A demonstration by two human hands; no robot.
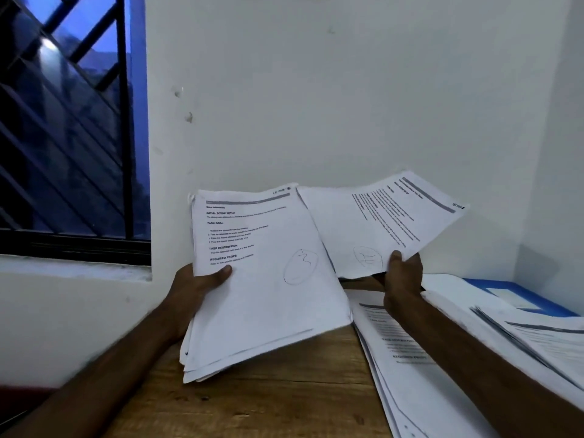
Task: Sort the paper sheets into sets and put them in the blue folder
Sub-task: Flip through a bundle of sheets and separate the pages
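While the left hand [192, 286] grips a thick, slightly fanned stack of paper sheets [268, 295] by its left edge, thumb pressed on the printed top page with its pen-circled numeral, the right hand [403, 276] pinches a single sheet [379, 222] by its lower edge, raised and tilted just beside the stack. Both hang above a grained wooden table [284, 390]. Under the right forearm lies a flat pile of printed pages [404, 374], a second pile [553, 343] further right; the blue folder [546, 303] lies behind them in the corner, partly hidden by sheets. Beyond stand a smooth white wall [347, 90] and a dark barred window [63, 121].
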